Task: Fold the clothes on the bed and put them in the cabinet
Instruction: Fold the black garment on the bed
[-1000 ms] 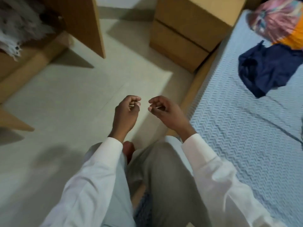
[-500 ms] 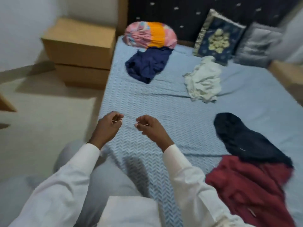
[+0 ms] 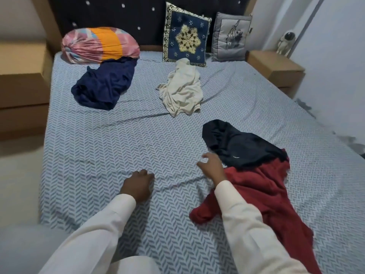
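Note:
Several loose garments lie on the bed [image 3: 110, 147] with its blue-and-white patterned sheet. A navy blue garment [image 3: 104, 84] is at the far left, a cream one [image 3: 182, 91] in the middle near the cushions. At the right a black garment [image 3: 241, 145] overlaps a dark red one [image 3: 262, 194]. My left hand [image 3: 138, 183] rests on the bare sheet with curled fingers, holding nothing. My right hand [image 3: 212, 167] hovers with loosely spread fingers at the left edge of the black garment, holding nothing; its sleeve crosses the red garment. The cabinet is out of view.
A pink-and-orange bundle [image 3: 98, 45], a blue patterned cushion [image 3: 185, 36] and a grey cushion [image 3: 230, 37] line the dark headboard. Wooden bedside units stand at the left [image 3: 21, 76] and right [image 3: 276, 68]. A wall runs along the bed's right side.
My view swung from the floor and cabinet side round to the whole bed. Both hands dropped from in front of me towards the sheet, the right one reaching the black garment.

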